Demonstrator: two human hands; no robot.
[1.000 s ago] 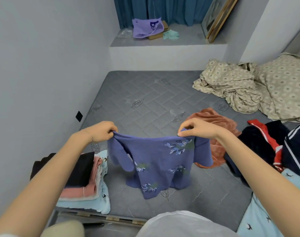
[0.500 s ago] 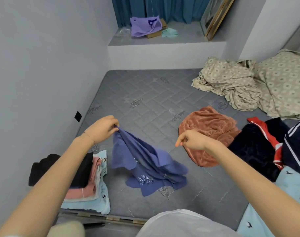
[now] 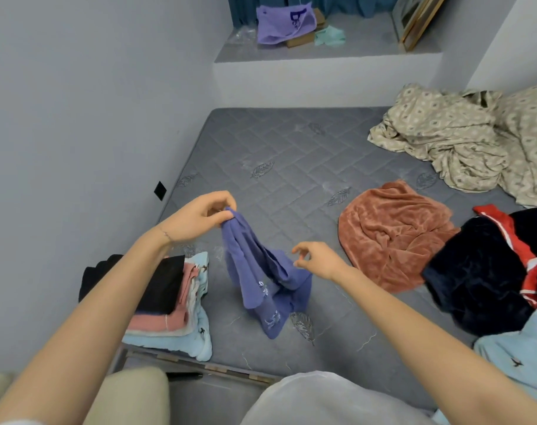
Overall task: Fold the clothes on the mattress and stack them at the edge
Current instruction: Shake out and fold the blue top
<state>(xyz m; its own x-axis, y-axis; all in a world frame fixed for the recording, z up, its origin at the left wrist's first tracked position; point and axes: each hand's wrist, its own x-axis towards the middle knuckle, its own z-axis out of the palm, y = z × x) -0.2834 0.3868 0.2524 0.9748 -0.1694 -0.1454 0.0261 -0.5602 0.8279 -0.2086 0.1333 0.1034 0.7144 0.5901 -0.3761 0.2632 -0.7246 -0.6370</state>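
Head view is showing the job part done — a folded stack (image 3: 172, 305) is sitting at the near edge of the mattress (image 3: 291, 142), close by the wall. The left hand (image 3: 199, 219) is pinching the purple top (image 3: 261, 277) by one bunched end, its tail trailing on the mattress just beside the stack; the right hand (image 3: 317, 260) is hovering loose-fingered, gripping nothing. A rust garment (image 3: 389, 237), a navy garment (image 3: 481, 271) and a pale blue garment (image 3: 521, 357) (all unfolded) are waiting at the right. Bare quilting is lying open ahead — room for spreading.

The right hand (image 3: 317, 260) let go of the blue shirt (image 3: 262, 277), which now hangs bunched from the left hand (image 3: 199, 219).
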